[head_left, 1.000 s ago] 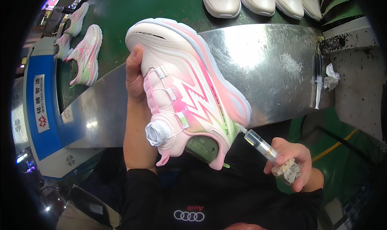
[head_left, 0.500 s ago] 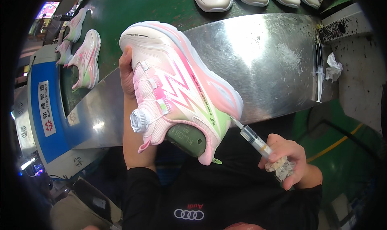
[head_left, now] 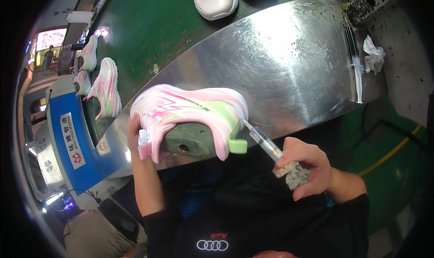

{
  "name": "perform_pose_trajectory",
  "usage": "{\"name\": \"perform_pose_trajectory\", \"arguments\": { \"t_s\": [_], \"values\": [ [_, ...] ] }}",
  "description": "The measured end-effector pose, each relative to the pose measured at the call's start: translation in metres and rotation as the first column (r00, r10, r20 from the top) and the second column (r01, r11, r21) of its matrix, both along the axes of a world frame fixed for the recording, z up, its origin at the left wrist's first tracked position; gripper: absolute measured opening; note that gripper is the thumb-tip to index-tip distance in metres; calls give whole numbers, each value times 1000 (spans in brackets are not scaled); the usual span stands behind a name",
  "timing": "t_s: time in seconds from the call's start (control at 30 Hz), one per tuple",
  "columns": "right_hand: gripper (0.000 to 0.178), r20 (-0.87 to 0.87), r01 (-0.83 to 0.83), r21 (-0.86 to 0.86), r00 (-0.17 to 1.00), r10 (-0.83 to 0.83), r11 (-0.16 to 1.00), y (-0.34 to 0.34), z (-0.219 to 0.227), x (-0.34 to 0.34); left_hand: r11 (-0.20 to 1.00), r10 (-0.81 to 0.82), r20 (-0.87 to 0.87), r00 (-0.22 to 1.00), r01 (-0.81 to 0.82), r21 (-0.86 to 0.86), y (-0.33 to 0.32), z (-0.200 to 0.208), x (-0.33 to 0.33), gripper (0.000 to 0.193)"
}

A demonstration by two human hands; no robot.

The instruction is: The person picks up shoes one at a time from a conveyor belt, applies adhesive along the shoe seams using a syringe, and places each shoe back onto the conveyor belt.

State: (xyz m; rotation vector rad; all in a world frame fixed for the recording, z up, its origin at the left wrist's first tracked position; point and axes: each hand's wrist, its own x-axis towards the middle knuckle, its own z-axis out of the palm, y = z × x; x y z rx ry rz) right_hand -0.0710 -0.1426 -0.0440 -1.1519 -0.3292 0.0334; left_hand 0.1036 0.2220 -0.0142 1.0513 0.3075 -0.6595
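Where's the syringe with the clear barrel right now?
In the head view, the syringe is just right of centre, in your right hand, its tip at the pink shoe's heel, near the green pull tab.

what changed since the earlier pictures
The shoe has tipped, its toe swinging down in view, so more of the green last shows. The left hand still holds it; the right hand keeps the syringe near its heel.
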Motion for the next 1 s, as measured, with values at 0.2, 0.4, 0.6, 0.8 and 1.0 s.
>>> {"name": "perform_pose_trajectory", "arguments": {
  "t_s": [0.2,0.4,0.6,0.8,1.0],
  "values": [
    [56,29,26,-73,999,-24,997,12,-2,8,961,-1,240,971,-65,270,-3,12,-41,50],
    [52,43,32,-94,999,-28,995,18,5,9,941,109,70,992,-125,315,26,16,-93,62],
    [50,50,45,-129,998,-39,991,21,12,1,991,53,-73,996,-43,129,6,14,-138,74],
    [53,50,56,-194,998,-48,979,23,25,-2,997,-20,-135,991,9,-81,-19,1,-165,81],
    [51,13,-20,-264,1000,24,964,20,56,6,956,-100,-211,972,35,-293,-51,-7,-170,91]
  ]
}}
